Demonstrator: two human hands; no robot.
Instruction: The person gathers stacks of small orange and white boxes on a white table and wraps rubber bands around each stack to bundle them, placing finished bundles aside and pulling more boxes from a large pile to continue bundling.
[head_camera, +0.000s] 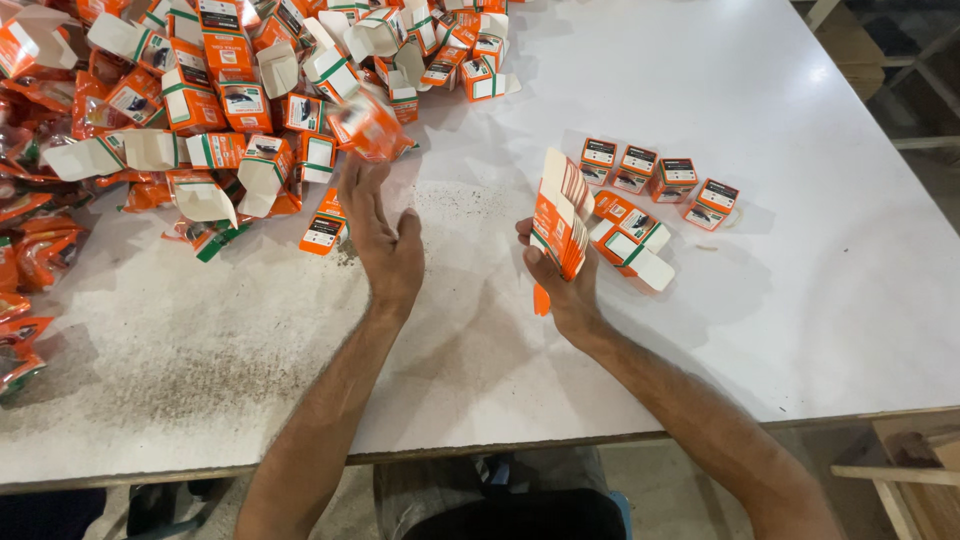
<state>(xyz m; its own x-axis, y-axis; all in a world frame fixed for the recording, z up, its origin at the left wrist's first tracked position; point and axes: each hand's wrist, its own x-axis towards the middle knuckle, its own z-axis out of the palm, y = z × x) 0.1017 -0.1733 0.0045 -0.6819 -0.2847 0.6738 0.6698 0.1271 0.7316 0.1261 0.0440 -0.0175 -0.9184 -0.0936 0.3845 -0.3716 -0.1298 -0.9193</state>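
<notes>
My right hand (560, 290) grips a stack of flattened orange-and-white cartons (560, 215), held on edge above the white table (700, 340). My left hand (378, 232) is stretched out, fingers apart, toward a blurred orange packet (368, 128) at the edge of a big heap; whether the fingertips touch it I cannot tell. An open orange-and-white box (630, 245) lies just right of the stack.
A heap of open orange-and-white boxes and orange packets (200, 110) covers the far left of the table. Several small closed orange boxes (655, 180) stand in a row at centre right. Dark specks dirty the table's left half. Wooden frames stand at the right.
</notes>
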